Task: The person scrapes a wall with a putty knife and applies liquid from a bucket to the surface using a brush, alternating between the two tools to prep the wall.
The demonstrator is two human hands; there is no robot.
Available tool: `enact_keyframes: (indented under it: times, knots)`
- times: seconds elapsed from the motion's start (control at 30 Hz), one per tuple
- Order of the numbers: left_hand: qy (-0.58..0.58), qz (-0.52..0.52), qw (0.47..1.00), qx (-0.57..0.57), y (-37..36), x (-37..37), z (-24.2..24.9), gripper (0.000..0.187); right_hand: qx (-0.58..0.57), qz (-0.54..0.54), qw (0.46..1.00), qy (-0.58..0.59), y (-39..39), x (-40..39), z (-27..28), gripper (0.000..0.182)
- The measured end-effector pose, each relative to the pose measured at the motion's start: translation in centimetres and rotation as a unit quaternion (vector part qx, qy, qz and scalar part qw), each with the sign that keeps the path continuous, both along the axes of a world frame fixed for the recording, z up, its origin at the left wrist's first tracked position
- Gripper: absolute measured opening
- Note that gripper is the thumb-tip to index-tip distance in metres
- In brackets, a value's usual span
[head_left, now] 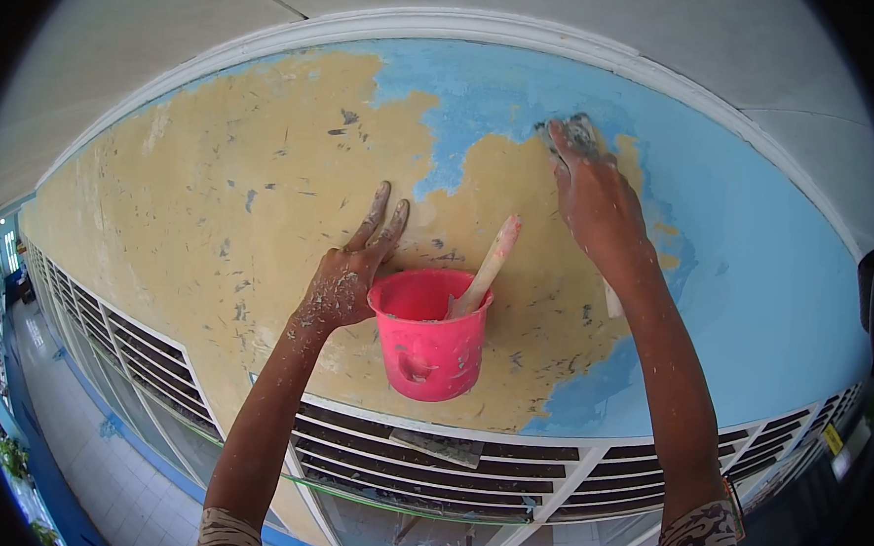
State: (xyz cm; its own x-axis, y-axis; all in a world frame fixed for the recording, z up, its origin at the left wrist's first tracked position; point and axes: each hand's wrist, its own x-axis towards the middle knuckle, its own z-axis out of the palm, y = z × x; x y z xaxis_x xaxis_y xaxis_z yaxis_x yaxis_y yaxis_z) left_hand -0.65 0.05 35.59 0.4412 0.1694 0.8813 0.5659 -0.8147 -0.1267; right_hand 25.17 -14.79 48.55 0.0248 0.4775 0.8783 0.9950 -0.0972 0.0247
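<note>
My left hand (353,264) is at the pink bucket's left rim, two fingers stretched out towards the wall; its other fingers are hidden by the bucket. Inside the pink bucket (431,357) leans a tool with a pale, pink-stained handle (497,256). Higher up on the right, my right hand (590,177) is closed round a grey, dirty scraping tool (581,132), held against the wall where blue paint meets the tan surface. Most of that tool's shape is blurred. Dried flecks cover my left hand and wrist.
Blue paint (753,280) covers the wall's right side, and tan, grey-marked surface (214,192) its left. White moulding (470,23) and ceiling lie above. Below are louvred windows (427,460) with a flat piece (436,447) at the slats. A tiled walkway (102,433) runs lower left.
</note>
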Motion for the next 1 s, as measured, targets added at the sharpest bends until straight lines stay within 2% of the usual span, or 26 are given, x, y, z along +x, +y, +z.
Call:
enact_keyframes:
  times: [0.1, 0.17, 0.27, 0.33, 0.4, 0.47, 0.53, 0.63, 0.73, 0.87, 0.97, 1.0]
  knots:
    - [-0.016, -0.022, 0.999, -0.039, -0.7, 0.0, 0.1, 0.100, -0.009, 0.044, 0.999, 0.004, 0.4, 0.2, 2.1, 0.048]
    - [-0.002, 0.004, 0.997, -0.072, -0.9, -0.1, 0.2, 0.096, -0.020, 0.057, 0.998, 0.000, 0.0, 0.5, 1.2, 0.048]
    - [0.003, 0.003, 0.999, -0.036, -0.3, -0.6, -0.4, 0.092, -0.039, 0.002, 0.998, -0.043, -0.1, 1.1, -1.4, 0.047]
    - [0.006, 0.021, 1.000, -0.005, 0.3, -0.9, -0.8, 0.093, 0.016, 0.008, 0.996, -0.085, 0.7, 1.1, -1.5, 0.046]
    - [0.019, 0.031, 0.999, 0.024, 0.3, -0.6, -0.6, 0.094, 0.005, 0.033, 0.995, -0.093, 1.7, -0.1, 1.1, 0.047]
    - [0.018, 0.032, 0.999, -0.032, -0.4, -0.8, -0.3, 0.093, -0.014, 0.059, 0.993, -0.100, 1.9, -0.6, 2.6, 0.048]
    - [0.022, 0.026, 0.999, -0.034, -0.3, -1.2, -0.4, 0.094, -0.030, 0.016, 0.990, -0.135, 1.7, -0.6, 2.9, 0.048]
    - [0.036, 0.036, 0.998, -0.027, -0.1, -1.8, -0.6, 0.095, -0.068, -0.026, 0.989, -0.128, -1.4, 0.4, 0.5, 0.046]
    - [0.042, 0.049, 0.997, -0.030, 0.0, -2.3, -0.8, 0.094, -0.043, -0.055, 0.987, -0.146, -0.3, 0.5, 0.6, 0.046]
    - [0.036, 0.042, 0.998, -0.007, 0.3, -2.0, -0.9, 0.093, -0.082, -0.001, 0.986, -0.146, 1.3, -1.6, 4.8, 0.048]
    - [0.042, 0.040, 0.998, -0.039, -0.1, -2.1, -0.7, 0.091, -0.074, 0.003, 0.980, -0.187, 0.4, -0.1, 3.7, 0.048]
    - [0.039, 0.038, 0.998, -0.038, 0.0, -2.1, -0.8, 0.091, -0.094, -0.034, 0.980, -0.174, -0.8, 0.5, 2.4, 0.048]
